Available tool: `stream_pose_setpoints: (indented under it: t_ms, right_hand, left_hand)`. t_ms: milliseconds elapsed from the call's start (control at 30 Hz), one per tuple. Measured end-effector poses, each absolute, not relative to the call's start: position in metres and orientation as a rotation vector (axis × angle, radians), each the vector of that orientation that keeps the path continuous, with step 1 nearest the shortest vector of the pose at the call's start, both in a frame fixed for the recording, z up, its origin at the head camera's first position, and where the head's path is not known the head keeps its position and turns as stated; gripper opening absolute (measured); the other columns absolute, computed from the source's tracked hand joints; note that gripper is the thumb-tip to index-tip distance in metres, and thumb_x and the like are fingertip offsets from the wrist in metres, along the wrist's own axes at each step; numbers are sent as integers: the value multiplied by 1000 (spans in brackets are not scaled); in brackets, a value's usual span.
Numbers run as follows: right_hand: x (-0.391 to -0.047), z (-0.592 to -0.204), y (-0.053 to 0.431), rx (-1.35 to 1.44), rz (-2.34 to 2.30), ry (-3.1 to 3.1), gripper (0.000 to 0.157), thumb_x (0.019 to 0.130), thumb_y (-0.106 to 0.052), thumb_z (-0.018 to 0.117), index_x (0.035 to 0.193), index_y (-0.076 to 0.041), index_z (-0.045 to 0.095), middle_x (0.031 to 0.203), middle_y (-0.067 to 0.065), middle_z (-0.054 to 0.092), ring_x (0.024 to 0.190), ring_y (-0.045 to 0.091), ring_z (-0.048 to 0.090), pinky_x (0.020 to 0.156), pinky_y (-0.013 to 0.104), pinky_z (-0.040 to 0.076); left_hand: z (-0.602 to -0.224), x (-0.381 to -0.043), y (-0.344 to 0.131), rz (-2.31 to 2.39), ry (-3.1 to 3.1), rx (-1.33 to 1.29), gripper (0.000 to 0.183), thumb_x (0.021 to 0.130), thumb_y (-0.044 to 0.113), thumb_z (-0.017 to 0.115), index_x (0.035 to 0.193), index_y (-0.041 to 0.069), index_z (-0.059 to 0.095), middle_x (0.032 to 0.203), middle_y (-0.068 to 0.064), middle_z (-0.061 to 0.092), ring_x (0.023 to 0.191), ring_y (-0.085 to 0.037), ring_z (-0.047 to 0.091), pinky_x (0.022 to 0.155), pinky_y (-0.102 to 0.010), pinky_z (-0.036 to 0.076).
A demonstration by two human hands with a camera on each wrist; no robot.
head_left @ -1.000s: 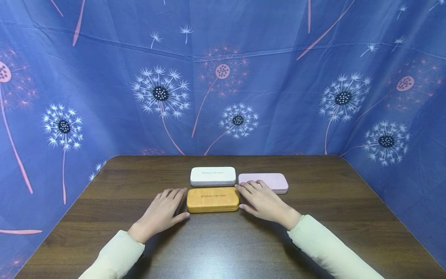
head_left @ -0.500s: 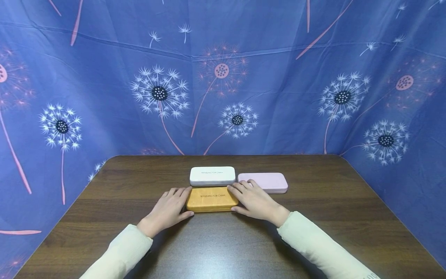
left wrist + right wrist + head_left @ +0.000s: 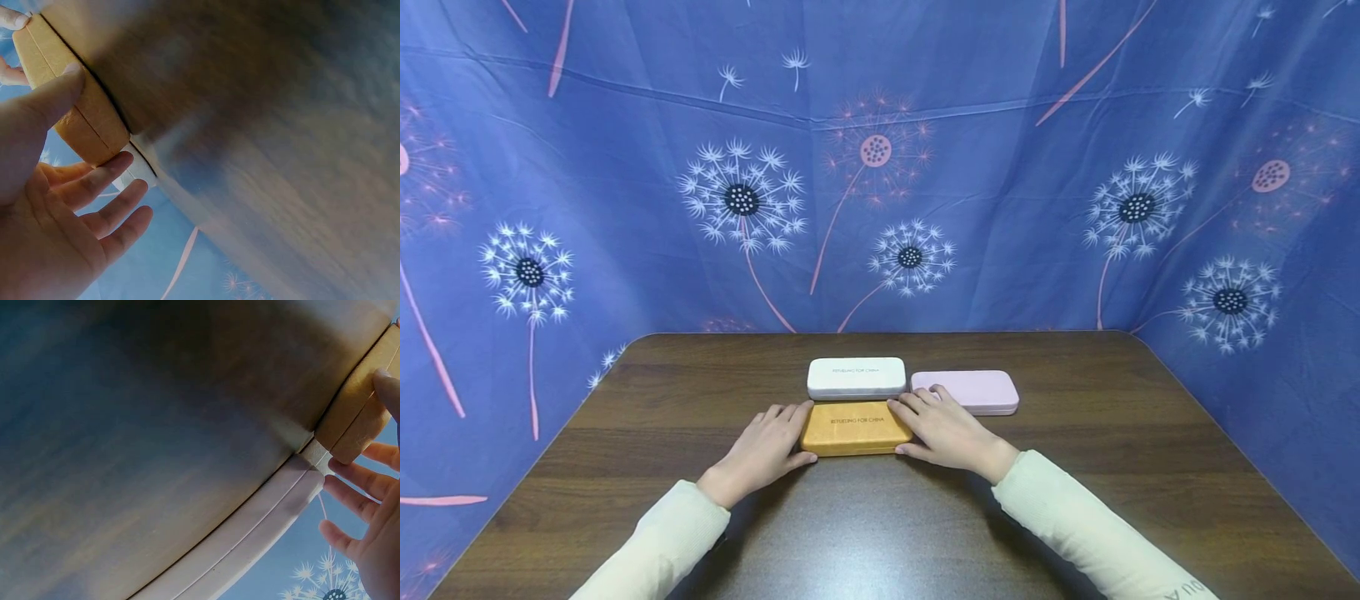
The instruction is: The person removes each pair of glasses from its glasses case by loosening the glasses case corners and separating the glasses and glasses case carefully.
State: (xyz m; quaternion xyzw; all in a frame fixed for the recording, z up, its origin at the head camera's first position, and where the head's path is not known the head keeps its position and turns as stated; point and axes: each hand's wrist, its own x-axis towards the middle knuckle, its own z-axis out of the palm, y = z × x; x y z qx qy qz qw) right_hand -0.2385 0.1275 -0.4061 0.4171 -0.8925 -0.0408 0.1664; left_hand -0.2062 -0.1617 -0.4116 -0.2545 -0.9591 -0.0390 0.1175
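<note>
A yellow glasses case (image 3: pixel 856 429) with dark lettering on its lid lies closed on the table, between my two hands. My left hand (image 3: pixel 762 450) holds its left end; in the left wrist view the thumb (image 3: pixel 59 94) lies along the front side and fingers reach the far corner. At the right end my right hand (image 3: pixel 951 435) grips it, thumb in front and fingers behind. Just behind the yellow case is a white glasses case (image 3: pixel 856 379). A pink glasses case (image 3: pixel 981 392) lies at the back right, its left part overlapped by my right fingers in the head view.
All three cases rest on a dark brown wooden table (image 3: pixel 850 533). A blue cloth (image 3: pixel 1030 208) with dandelion prints hangs behind the table and along both sides.
Both hands have moved inward, the left to the right and the right to the left, and have taken hold of the yellow glasses case at its ends. The cases stay in place.
</note>
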Motion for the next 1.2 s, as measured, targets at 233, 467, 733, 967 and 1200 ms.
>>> stream_pose_setpoints:
  t_ms: [233, 467, 733, 967, 1200]
  right_hand:
    - [-238, -405, 126, 1205, -124, -2540, 63, 83, -51, 57, 129, -9, 49, 117, 6, 57, 107, 23, 52, 94, 45, 38]
    - [-237, -404, 126, 1225, -140, -2523, 63, 82, -51, 58, 127, -8, 49, 115, 6, 57, 104, 22, 53, 93, 44, 38]
    - [-234, -401, 128, 1217, -140, -2493, 63, 82, -50, 59, 127, -7, 49, 114, 6, 57, 101, 20, 53, 88, 39, 40]
    - [-228, -397, 132, 1219, -129, -2475, 65, 81, -50, 60, 128, -6, 49, 113, 6, 57, 99, 21, 53, 85, 38, 41]
    - [-219, -396, 137, 1235, -121, -2459, 64, 80, -51, 60, 126, -6, 50, 112, 5, 58, 99, 20, 53, 84, 37, 42]
  left_hand:
    - [-411, -207, -160, -113, -2808, -742, 72, 75, 38, 72, 127, -2, 43, 116, -14, 58, 103, -31, 56, 84, -45, 46]
    - [-410, -205, -158, -109, -2818, -729, 72, 74, 38, 72, 127, -2, 43, 116, -14, 58, 103, -31, 56, 84, -45, 46]
    - [-409, -202, -159, -98, -2764, -738, 73, 74, 38, 72, 127, -2, 43, 115, -14, 59, 102, -31, 56, 82, -44, 47]
    - [-407, -196, -157, -111, -2722, -762, 74, 72, 39, 74, 127, -2, 44, 113, -13, 59, 100, -30, 57, 80, -43, 48]
    - [-406, -189, -155, -103, -2712, -794, 74, 72, 40, 73, 126, -2, 44, 113, -13, 60, 100, -30, 57, 81, -43, 48]
